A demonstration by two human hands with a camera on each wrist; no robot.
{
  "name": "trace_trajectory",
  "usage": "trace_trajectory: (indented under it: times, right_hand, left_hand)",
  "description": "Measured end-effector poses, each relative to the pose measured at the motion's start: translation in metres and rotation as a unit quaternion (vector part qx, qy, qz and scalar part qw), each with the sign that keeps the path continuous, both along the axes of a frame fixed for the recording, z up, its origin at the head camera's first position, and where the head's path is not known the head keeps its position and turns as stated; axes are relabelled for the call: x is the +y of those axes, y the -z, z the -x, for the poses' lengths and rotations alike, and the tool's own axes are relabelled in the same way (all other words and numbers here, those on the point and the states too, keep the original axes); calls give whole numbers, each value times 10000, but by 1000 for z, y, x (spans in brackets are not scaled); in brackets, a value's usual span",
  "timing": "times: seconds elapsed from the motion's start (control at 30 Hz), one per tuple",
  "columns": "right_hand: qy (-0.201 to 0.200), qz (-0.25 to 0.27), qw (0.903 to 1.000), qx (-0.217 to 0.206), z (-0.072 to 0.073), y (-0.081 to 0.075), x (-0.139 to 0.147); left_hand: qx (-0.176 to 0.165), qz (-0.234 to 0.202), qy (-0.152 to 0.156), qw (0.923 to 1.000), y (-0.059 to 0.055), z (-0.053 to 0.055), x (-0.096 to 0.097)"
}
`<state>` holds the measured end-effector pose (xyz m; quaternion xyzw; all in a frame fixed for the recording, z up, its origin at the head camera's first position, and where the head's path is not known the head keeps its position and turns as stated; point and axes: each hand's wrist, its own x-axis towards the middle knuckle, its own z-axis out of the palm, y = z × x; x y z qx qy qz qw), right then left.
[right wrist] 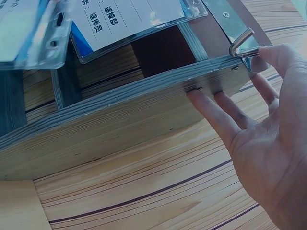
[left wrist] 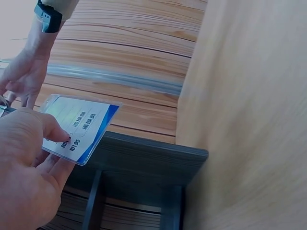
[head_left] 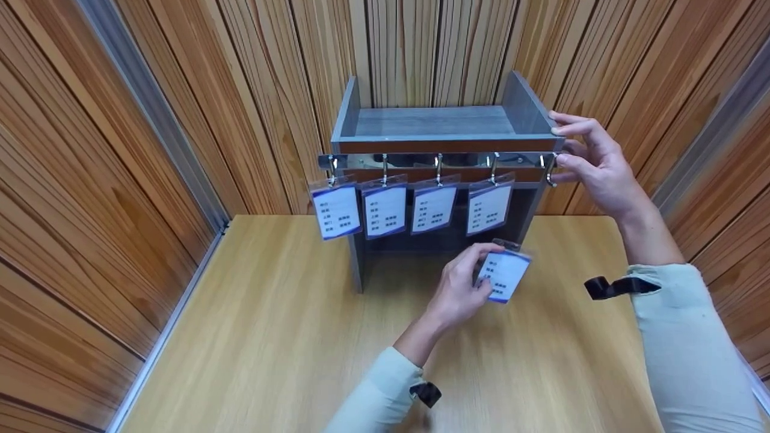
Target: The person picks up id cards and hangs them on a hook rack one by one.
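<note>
In the head view my left hand (head_left: 460, 285) pinches a clear-sleeved name badge (head_left: 510, 270) printed with blue corners, thumb in front and fingers behind. The badge is held low, in front of the right half of a grey shelf unit (head_left: 532, 108). My right hand (head_left: 601, 165) holds the shelf's right front corner; its thumb is by the end of the metal hook rail (head_left: 415, 161), and other fingers touch the side panel (right wrist: 120, 112). Close to that thumb, the rightmost hook (right wrist: 241, 42) carries no badge. Several similar badges (head_left: 385, 210) hang along the rail's other hooks.
The shelf unit stands on a light wood tabletop (head_left: 258, 337) against a wood-plank wall (head_left: 289, 90). Metal strips (head_left: 174, 120) run along the side walls. Black straps (head_left: 619, 287) hang off both sleeves.
</note>
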<state>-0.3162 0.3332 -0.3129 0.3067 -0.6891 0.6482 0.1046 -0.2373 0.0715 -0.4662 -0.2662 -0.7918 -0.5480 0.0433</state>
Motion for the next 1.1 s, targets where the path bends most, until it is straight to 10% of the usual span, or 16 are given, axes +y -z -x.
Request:
trace_trajectory:
  times: [1.1]
  right_hand:
    - [-44,18,10000,59,-1,1,1]
  left_hand:
    - [1537,-75,96,9880,-71,14,20]
